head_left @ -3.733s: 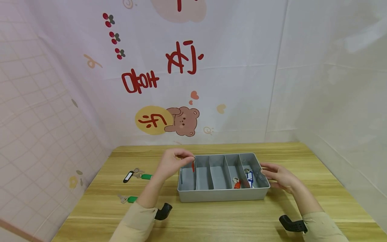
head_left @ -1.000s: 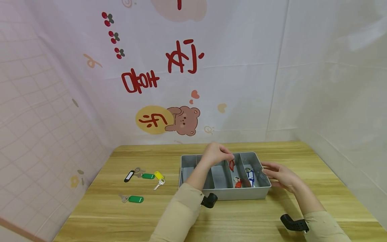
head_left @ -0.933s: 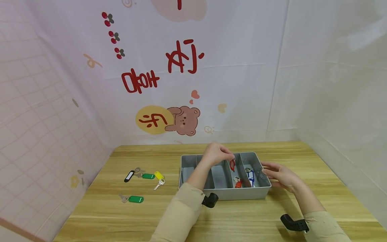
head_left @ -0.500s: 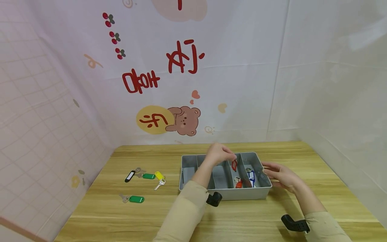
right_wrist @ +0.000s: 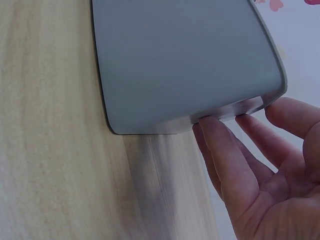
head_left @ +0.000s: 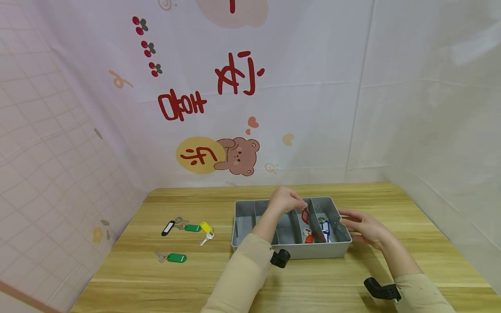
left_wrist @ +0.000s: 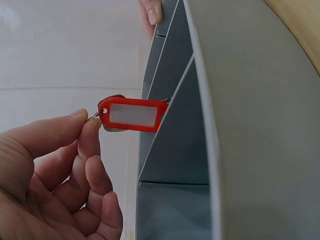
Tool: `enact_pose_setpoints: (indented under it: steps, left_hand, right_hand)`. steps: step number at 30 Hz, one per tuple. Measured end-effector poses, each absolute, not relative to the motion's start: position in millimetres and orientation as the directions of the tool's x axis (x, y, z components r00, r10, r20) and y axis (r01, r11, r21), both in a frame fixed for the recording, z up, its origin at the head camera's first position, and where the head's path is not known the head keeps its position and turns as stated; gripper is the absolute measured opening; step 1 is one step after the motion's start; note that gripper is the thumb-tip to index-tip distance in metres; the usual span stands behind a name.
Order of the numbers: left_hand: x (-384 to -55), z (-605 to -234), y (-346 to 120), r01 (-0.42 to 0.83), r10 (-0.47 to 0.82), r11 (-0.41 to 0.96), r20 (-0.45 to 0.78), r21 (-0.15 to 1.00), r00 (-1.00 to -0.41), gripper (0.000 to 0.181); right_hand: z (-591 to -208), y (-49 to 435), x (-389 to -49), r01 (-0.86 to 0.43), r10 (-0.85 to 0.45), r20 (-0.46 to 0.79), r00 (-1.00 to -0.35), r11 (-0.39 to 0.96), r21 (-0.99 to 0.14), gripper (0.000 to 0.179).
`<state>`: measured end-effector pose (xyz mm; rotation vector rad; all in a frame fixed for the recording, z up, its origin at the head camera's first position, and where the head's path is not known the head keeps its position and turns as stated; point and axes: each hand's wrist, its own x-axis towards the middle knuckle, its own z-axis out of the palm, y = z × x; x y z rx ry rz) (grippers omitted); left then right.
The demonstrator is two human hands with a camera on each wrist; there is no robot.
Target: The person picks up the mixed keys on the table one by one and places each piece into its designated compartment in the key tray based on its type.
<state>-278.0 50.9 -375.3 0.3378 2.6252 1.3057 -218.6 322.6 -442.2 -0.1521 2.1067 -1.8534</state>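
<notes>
On the wooden counter, the loose tagged keys at the left, black, green and yellow, lie where they lay before. The left hand has carried the red plastic-tagged key from the leftmost compartment of the grey divided plastic tray across to the divider beside the second compartment from the right, its grip pinching the key ring between thumb and forefinger. The right hand stays with relaxed fingers against the tray's right end wall.
</notes>
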Motion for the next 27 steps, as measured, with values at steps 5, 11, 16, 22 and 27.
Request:
enact_pose_setpoints:
  steps: [5,11,16,22,27]
  left_hand:
    - [-278,-377,50,0.094,0.267,0.564,-0.073,0.82,-0.961,0.012]
    - [-277,-379,47,0.107,0.278,0.545,-0.058,0.832,-0.959,0.015]
    - [-273,-377,41,0.13,0.306,0.518,-0.041,0.846,-0.951,0.017]
    - [-270,-373,32,0.163,0.355,0.484,-0.022,0.859,-0.935,0.02]
    - [-268,-373,25,0.186,0.389,0.462,-0.01,0.867,-0.921,0.024]
  right_hand:
    - [-443,323,-219,0.137,-0.3,-0.175,-0.938,0.143,-0.98,0.067]
    - [-444,323,-220,0.146,-0.301,-0.181,-0.936,0.135,-0.98,0.068]
    - [-443,323,-220,0.149,-0.306,-0.184,-0.934,0.134,-0.98,0.068]
    - [-441,323,-219,0.146,-0.295,-0.189,-0.937,0.16,-0.976,0.068]
    - [-441,322,-219,0.154,-0.284,-0.198,-0.938,0.172,-0.973,0.067]
